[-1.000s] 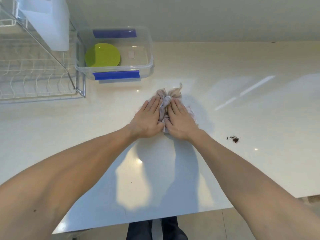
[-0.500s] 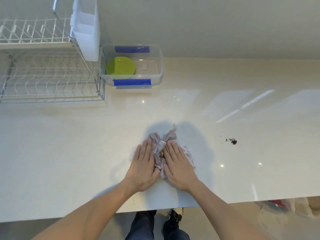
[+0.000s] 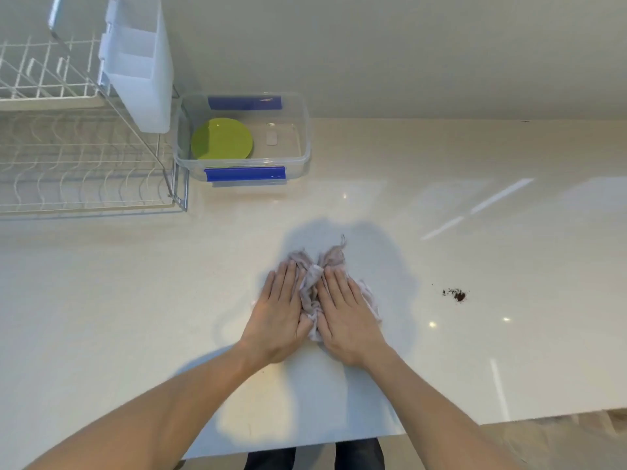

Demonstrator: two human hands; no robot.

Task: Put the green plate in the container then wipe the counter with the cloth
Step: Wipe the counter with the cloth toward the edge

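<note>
Both hands, left hand (image 3: 276, 318), right hand (image 3: 346, 320), fingers together, flat, hiding most of cloth (image 3: 310, 293)

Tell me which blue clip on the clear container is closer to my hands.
The front blue clip, on the container wall facing the hands; the back blue clip sits on the far wall by the backsplash.

Both flat hands, left hand (image 3: 275, 317) and right hand (image 3: 346, 317), press the crumpled grey cloth (image 3: 314, 286) mid-counter (image 3: 475, 351); round green plate (image 3: 222, 138) inside clear plastic container (image 3: 305, 130) at eleven o'clock; crumbs (image 3: 456, 294) at three o'clock.

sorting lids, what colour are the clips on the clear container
Blue, on the container's near and far long sides; only the head view shows them.
</note>
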